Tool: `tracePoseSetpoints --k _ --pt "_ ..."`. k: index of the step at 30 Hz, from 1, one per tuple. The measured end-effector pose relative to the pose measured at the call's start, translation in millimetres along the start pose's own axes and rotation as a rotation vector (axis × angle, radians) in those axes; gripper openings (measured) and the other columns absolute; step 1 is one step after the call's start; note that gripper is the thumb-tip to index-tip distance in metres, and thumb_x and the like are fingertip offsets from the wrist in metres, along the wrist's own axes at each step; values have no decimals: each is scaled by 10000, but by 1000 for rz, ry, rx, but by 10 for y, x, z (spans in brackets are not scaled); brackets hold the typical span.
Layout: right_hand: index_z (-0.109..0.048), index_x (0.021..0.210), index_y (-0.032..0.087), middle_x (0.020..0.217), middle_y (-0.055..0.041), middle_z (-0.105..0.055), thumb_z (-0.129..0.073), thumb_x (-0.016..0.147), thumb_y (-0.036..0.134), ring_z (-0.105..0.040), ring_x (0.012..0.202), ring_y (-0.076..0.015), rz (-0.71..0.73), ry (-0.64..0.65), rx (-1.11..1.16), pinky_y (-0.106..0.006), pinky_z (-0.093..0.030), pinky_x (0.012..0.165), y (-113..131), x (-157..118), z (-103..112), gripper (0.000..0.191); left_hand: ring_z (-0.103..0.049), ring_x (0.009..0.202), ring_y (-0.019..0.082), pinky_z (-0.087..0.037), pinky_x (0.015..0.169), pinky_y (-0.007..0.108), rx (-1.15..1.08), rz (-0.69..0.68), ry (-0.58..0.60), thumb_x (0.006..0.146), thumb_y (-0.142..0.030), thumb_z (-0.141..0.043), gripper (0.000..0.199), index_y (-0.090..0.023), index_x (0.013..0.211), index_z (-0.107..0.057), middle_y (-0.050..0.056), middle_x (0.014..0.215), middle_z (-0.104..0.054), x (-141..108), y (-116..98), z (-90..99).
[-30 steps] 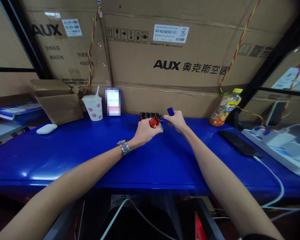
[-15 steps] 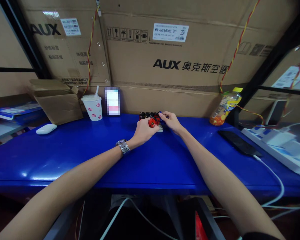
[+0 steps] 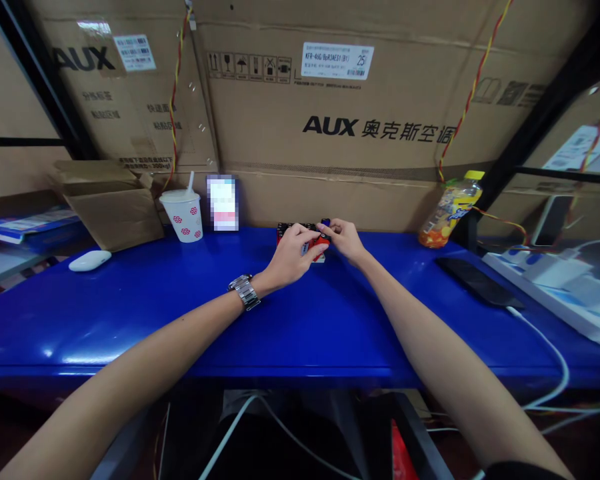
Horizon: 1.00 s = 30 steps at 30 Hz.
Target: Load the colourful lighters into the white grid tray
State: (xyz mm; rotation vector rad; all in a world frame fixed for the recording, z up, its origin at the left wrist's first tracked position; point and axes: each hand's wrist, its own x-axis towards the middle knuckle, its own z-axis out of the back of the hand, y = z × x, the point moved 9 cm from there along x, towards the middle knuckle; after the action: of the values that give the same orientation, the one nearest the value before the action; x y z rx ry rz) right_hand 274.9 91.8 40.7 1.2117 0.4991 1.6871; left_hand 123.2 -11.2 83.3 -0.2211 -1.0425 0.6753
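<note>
My left hand (image 3: 294, 257), with a metal watch (image 3: 245, 292) on its wrist, is closed round a small red object (image 3: 319, 252) with a dark end and a pale patch. Its kind is too small to make out. Just to the right, my right hand (image 3: 347, 240) has its fingertips pinched at a small dark blue piece (image 3: 325, 222), close to the red object. Behind the left hand stands a low rack of black-topped red pieces (image 3: 286, 231), partly hidden by my fingers. Its pale lower edge shows below the hands.
Left of the hands stand a paper cup (image 3: 184, 217) with a straw, a lit phone (image 3: 223, 203), a paper bag (image 3: 113, 207) and a white case (image 3: 90, 261). A drink bottle (image 3: 450, 210), a black phone (image 3: 475, 283) and a power strip (image 3: 555, 293) are on the right. Cardboard boxes (image 3: 280, 147) back the blue table (image 3: 190, 340).
My left hand has tilted the red object and shifted it slightly right, towards my right fingertips. More of the dark blue piece shows by my right hand. The whole view has moved slightly.
</note>
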Motion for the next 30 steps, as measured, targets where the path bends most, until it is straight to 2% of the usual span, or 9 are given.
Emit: tracePoseSetpoints --k 3,5,13,18,23,30 --pt "-378 568 219 493 46 -385 -624 682 690 -316 497 -95 0 -32 -18 -254 -236 470 -7 -6 32 543 -541 756 167 -448 732 315 118 -15 27 883 -247 -584 100 -168 918 -634 32 797 -598 36 26 3" --pt "-388 574 219 488 40 -411 -619 692 684 -344 491 -99 -5 -9 -42 -251 -253 468 -11 -13 18 532 -544 759 174 -439 737 315 182 5 48 899 -236 -552 114 -155 917 -630 43 799 -626 50 76 -15" --pt "-450 585 209 536 -21 -565 -630 764 545 -482 515 -137 12 39 -145 -270 -345 517 43 -37 36 420 -511 843 213 -401 843 361 461 -84 203 954 -272 -432 250 -119 970 -628 98 886 -632 18 110 -273" --pt "-470 587 205 566 -33 -614 -632 794 425 -547 509 -149 -22 61 -100 -286 -416 564 71 -49 25 343 -457 932 263 -376 807 384 641 -51 133 937 -342 -468 282 -131 986 -649 130 981 -567 -2 71 -210" --pt "-488 614 203 621 -35 -634 -573 814 283 -593 538 -161 -13 81 -49 -298 -447 592 90 -57 -4 232 -438 925 264 -357 794 387 713 -52 83 933 -343 -474 287 -155 1089 -625 133 1040 -535 2 49 -125" --pt "-526 655 207 662 -38 -645 -534 827 329 -574 596 -162 11 137 -101 -298 -449 617 43 -46 -51 211 -431 935 271 -326 783 403 784 -112 129 964 -351 -407 318 -204 1165 -603 132 1053 -544 14 60 -124"
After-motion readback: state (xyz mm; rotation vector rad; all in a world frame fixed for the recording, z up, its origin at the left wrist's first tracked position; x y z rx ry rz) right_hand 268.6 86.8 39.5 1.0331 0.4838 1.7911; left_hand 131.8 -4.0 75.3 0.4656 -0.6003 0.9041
